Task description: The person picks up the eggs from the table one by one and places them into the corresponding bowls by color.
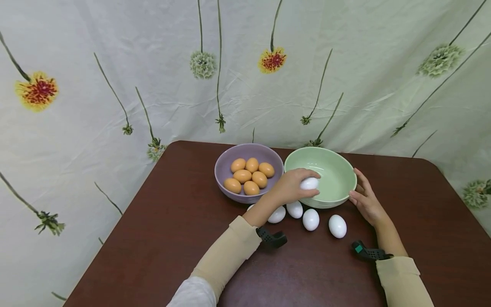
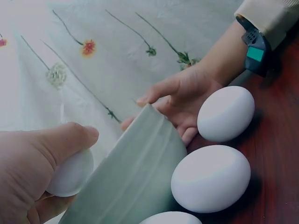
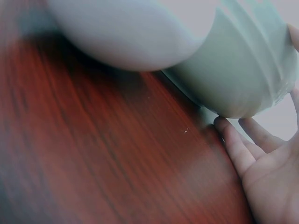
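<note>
1. One white egg (image 1: 309,183) is just inside the near-left rim of the green bowl (image 1: 335,181); the left hand (image 1: 291,186) bears it there, palm turned down, an approach that seems chosen to clear the rim. How far it is above the bottom, I cannot tell.
2. The right hand (image 1: 368,204) is at the bowl's opposite side – most likely to keep it from sliding if the other hand brushes it.
3. Five loose white eggs (image 1: 310,220) lie on the dark wooden table (image 1: 168,230), before the bowls and near the left hand, presumably for an easy reach; one is partly hidden by the left wrist.
4. Seven brown eggs (image 1: 242,176) sit in the purple bowl (image 1: 222,168) just left of the green one, where its wall would stop them rolling.
5. Left fingers: curled, pinching the egg between thumb and fingers, with no wide gap left.
6. Right fingers: spread well apart and only slightly bent – the tips touch the bowl's outer wall, some low near its base, without clasping it.
</note>
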Action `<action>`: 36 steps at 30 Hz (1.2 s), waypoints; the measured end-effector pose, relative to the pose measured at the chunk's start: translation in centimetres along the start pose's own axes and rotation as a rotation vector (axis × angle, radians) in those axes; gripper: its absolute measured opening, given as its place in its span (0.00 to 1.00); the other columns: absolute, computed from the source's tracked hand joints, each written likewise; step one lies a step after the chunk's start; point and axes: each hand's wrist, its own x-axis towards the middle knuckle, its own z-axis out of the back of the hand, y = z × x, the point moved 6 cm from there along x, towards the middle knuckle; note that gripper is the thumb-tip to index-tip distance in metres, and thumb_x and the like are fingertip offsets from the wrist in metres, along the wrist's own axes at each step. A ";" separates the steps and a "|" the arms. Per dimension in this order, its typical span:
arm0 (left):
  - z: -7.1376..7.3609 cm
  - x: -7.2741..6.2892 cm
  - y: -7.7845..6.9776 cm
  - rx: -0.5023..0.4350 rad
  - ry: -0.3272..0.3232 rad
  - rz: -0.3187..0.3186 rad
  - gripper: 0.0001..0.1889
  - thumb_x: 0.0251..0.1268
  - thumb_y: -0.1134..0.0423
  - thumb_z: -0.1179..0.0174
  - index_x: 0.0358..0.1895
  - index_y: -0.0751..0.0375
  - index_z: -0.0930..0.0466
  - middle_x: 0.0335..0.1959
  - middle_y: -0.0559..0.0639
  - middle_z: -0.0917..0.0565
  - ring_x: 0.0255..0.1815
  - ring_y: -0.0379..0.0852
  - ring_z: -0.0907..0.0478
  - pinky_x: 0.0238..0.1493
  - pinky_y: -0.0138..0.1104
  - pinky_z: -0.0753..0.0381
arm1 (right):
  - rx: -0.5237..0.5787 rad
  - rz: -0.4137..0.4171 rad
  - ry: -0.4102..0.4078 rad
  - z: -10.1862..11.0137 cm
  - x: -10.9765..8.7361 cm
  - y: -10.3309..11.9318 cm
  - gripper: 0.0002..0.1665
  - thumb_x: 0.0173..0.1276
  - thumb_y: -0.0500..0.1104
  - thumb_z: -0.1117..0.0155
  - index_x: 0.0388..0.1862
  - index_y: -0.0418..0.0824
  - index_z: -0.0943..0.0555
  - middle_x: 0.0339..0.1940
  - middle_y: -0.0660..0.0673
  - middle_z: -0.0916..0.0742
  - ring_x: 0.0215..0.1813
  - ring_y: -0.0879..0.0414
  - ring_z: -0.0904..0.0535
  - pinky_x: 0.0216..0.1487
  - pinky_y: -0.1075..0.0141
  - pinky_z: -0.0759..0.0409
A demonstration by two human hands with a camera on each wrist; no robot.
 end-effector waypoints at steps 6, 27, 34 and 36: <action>-0.5 1.1 0.4 0.019 0.034 0.041 0.22 0.63 0.53 0.34 0.58 0.55 0.20 0.55 0.45 0.18 0.55 0.39 0.24 0.50 0.25 0.28 | 0.001 -0.006 -0.002 0.0 -0.1 -0.1 0.40 0.75 0.35 0.49 0.78 0.55 0.52 0.73 0.33 0.53 0.59 0.66 0.30 0.54 0.75 0.26; -1.2 3.9 2.2 0.183 0.136 0.121 0.21 0.66 0.55 0.36 0.60 0.57 0.22 0.57 0.48 0.19 0.59 0.43 0.25 0.59 0.27 0.32 | -0.006 -0.012 -0.014 0.0 -0.1 -0.1 0.41 0.75 0.35 0.49 0.79 0.55 0.52 0.73 0.34 0.52 0.60 0.65 0.31 0.54 0.75 0.27; -1.2 4.3 2.4 0.232 0.141 0.179 0.21 0.67 0.57 0.37 0.61 0.58 0.23 0.56 0.49 0.19 0.59 0.45 0.25 0.59 0.30 0.30 | -0.010 -0.017 -0.017 0.0 -0.1 -0.1 0.41 0.74 0.35 0.49 0.79 0.55 0.53 0.73 0.32 0.52 0.60 0.66 0.31 0.54 0.75 0.27; -1.2 4.4 2.5 0.264 0.132 0.198 0.21 0.66 0.57 0.37 0.60 0.58 0.22 0.55 0.50 0.18 0.58 0.46 0.24 0.58 0.31 0.29 | -0.012 -0.018 -0.017 0.0 0.0 -0.1 0.41 0.74 0.36 0.48 0.79 0.54 0.54 0.73 0.32 0.52 0.60 0.65 0.31 0.54 0.75 0.27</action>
